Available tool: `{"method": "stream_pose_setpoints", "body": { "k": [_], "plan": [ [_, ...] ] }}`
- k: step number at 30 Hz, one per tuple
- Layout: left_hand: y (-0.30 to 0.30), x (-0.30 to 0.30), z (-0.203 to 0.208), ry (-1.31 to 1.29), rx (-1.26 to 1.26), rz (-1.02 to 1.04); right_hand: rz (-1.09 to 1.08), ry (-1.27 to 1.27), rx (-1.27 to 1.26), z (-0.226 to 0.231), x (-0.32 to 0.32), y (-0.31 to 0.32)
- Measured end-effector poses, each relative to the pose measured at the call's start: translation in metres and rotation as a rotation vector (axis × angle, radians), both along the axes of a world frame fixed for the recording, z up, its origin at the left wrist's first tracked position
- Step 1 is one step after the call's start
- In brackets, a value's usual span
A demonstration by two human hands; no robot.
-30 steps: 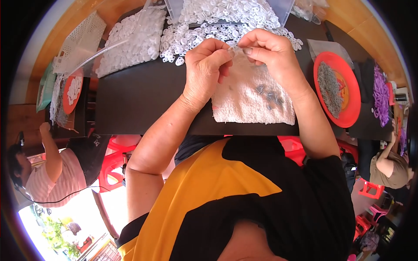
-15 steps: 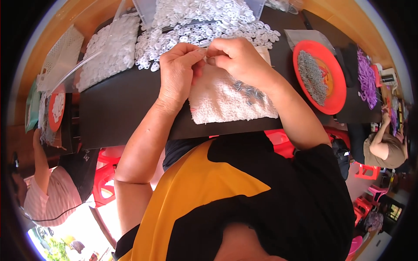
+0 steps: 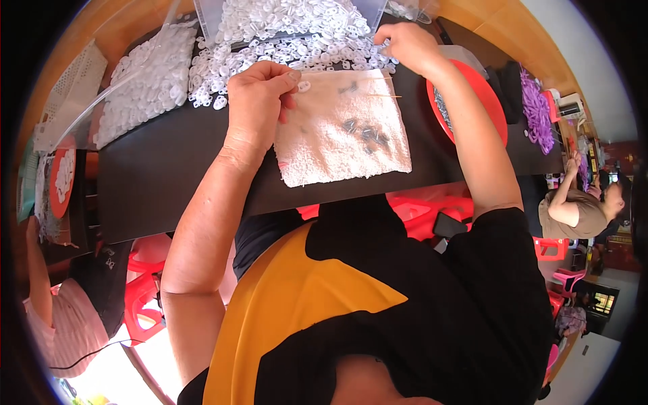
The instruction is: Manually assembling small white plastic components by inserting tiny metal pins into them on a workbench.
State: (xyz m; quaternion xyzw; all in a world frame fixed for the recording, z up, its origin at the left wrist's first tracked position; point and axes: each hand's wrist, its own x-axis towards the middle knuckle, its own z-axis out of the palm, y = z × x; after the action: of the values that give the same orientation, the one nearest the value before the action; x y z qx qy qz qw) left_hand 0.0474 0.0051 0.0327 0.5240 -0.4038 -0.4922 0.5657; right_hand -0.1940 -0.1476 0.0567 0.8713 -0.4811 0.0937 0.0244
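My left hand is closed in a pinch on a small white plastic piece, which pokes out past the fingertips above the cloth. To the right, my right hand reaches over the right end of a pile of similar white pieces. Its fingers are bent and look apart; whether a piece lies between them is hard to make out. Below both hands, a pale towel-like cloth lies on the dark table. Several small grey metal pins rest on the cloth.
A clear bin heaped with white pieces stands behind the pile. A bulging clear bag is at left. My right forearm crosses a red plate of grey pins. Purple strips lie farther right. Other people sit at both sides.
My right hand has left my left hand and moved right and away to the pile's end. My left hand stays near the cloth, its white piece now in plain view.
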Motion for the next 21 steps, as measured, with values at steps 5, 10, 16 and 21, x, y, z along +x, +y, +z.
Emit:
{"method": "stream_pose_setpoints", "body": {
  "k": [5,10,16,21],
  "plan": [
    [0.0,0.001,0.0,0.053,-0.011,0.023,0.005,0.041,0.096,-0.005,0.003,-0.002],
    [-0.001,0.001,-0.002,0.074,-0.008,0.019,0.058,-0.075,0.099,-0.014,0.0,-0.002],
    [-0.002,0.002,-0.002,0.0,-0.004,-0.019,0.014,-0.073,0.046,-0.017,0.003,0.005],
    [-0.003,0.004,0.0,0.067,-0.025,-0.033,0.051,-0.327,0.082,-0.019,0.002,0.007]
  ]
}}
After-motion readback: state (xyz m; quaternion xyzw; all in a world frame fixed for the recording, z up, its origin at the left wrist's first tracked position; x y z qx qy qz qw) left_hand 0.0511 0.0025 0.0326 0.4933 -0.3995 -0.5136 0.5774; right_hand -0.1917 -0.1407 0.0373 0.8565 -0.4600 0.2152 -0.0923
